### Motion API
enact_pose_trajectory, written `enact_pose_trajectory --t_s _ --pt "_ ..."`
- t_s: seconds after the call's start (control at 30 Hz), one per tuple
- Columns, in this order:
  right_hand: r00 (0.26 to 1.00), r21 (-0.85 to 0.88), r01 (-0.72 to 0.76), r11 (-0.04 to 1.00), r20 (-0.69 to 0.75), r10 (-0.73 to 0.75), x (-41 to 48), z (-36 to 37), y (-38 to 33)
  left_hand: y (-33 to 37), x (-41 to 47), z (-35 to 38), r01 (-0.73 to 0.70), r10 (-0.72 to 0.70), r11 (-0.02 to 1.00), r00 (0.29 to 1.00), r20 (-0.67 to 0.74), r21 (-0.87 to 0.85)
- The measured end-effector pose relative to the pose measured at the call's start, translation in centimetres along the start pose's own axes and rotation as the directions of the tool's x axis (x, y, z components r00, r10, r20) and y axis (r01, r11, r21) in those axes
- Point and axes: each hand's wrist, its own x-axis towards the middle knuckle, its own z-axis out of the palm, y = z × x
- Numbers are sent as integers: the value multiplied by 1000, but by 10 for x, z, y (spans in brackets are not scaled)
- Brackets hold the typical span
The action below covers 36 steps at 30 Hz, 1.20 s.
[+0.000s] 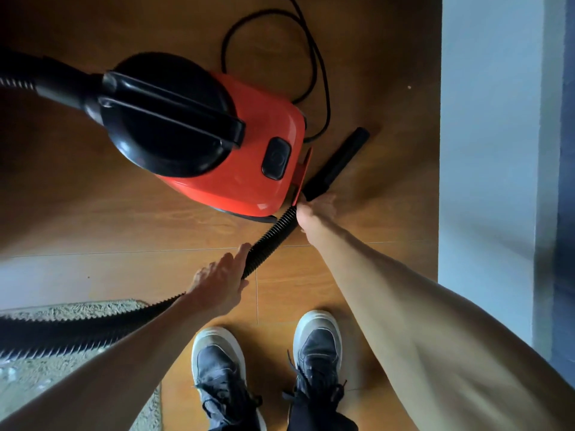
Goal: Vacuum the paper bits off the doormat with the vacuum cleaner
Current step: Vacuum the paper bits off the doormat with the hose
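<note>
Hands at the hose (273,234) of the vacuum cleaner (258,144)
Right hand (317,209) clamps its grip round the nozzle (336,163) base; left hand (217,281) rests on the hose, grip apart.

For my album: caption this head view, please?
Right hand grips the hose beside the vacuum cleaner; left hand rests on it.
</note>
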Motion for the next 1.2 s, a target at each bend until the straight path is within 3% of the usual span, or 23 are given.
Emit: enact_pose_trajectory --t_s 0.1,0.4,0.6,0.7,0.8,0.97,1.07,1.2 --pt "999 161 -20 987 -27 25 3 3 0 -1 -4 -1 -12 12 1000 999 -32 -17" --pt "987 311 65 948 -162 -14 -95 -61 17 21 -69 -33 -70 77 995 991 111 -70" --pt "964 302 258 918 -146 -223 -182 -116 -11 43 -130 -63 17 -11 998 993 116 -53" --pt "908 233 419 877 -125 -401 -217 -131 -31 53 -153 -86 52 -46 996 995 83 -68" --pt "832 121 555 823 -67 -551 -252 -140 -56 65 -173 -110 72 -76 994 996 -36 -87" --pt "677 -36 736 677 82 -732 -306 -147 -90 78 -207 -147 269 -274 962 935 -224 -55" --pt "596 -85 802 591 170 -785 -333 -145 -107 76 -225 -157 340 -371 927 893 -255 -159" --pt "443 -79 894 440 300 -845 -365 -138 -124 62 -241 -158 296 -407 889 860 -308 -349"
